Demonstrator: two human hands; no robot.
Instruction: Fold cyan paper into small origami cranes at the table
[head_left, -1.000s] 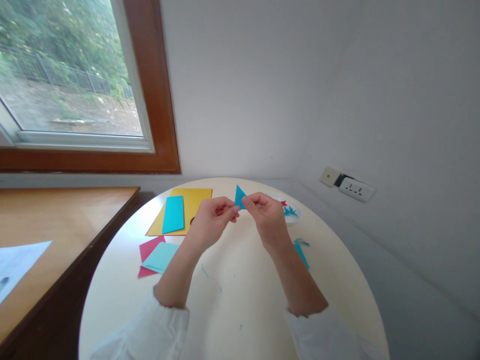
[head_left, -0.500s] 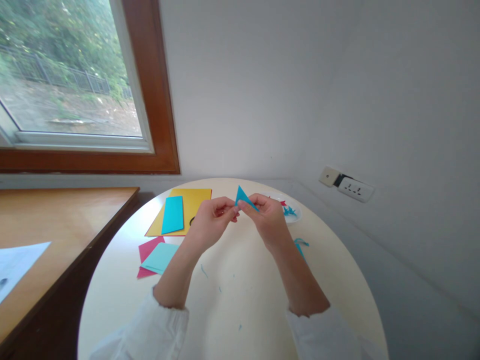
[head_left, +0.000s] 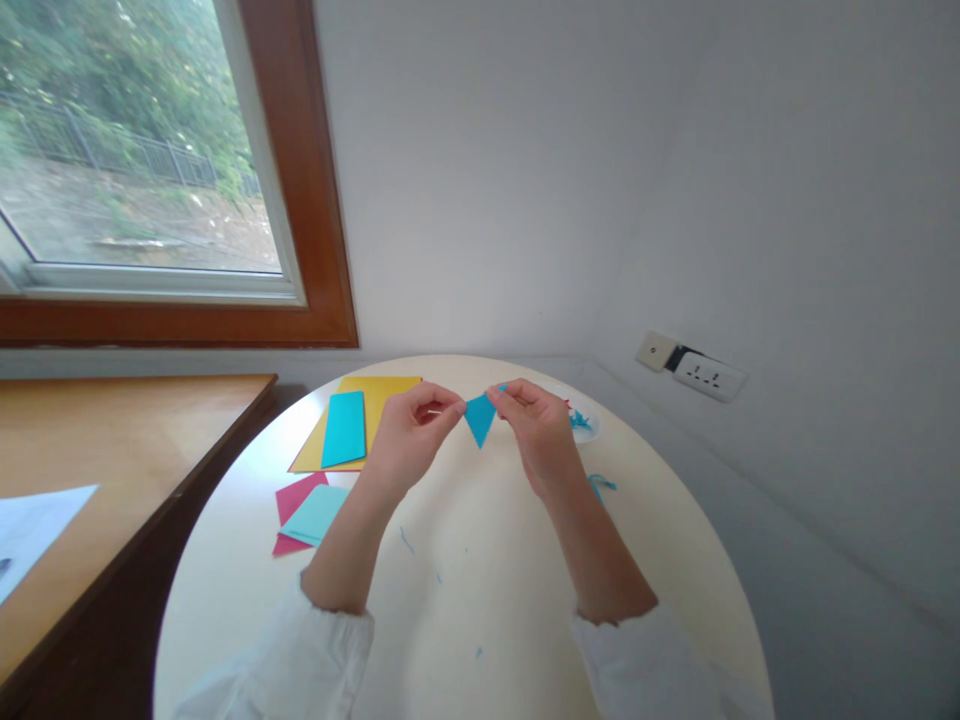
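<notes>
Above the round white table (head_left: 465, 600) I hold a small blue paper triangle (head_left: 478, 417) between both hands, its tip pointing down. My left hand (head_left: 411, 435) pinches its left corner with thumb and forefinger. My right hand (head_left: 534, 428) pinches its right corner, the other fingers curled. The triangle hangs in the air, apart from the tabletop.
A yellow sheet (head_left: 379, 405) with a blue rectangle (head_left: 344, 428) on it lies at the back left. Nearer lie a red sheet (head_left: 294, 503) and a pale blue piece (head_left: 319, 513). A white dish (head_left: 583, 424) with blue scraps sits behind my right hand. A wooden desk (head_left: 112, 450) adjoins the left.
The triangle has turned over from tip-up to tip-down, and my hands have drawn slightly apart, each now on one corner.
</notes>
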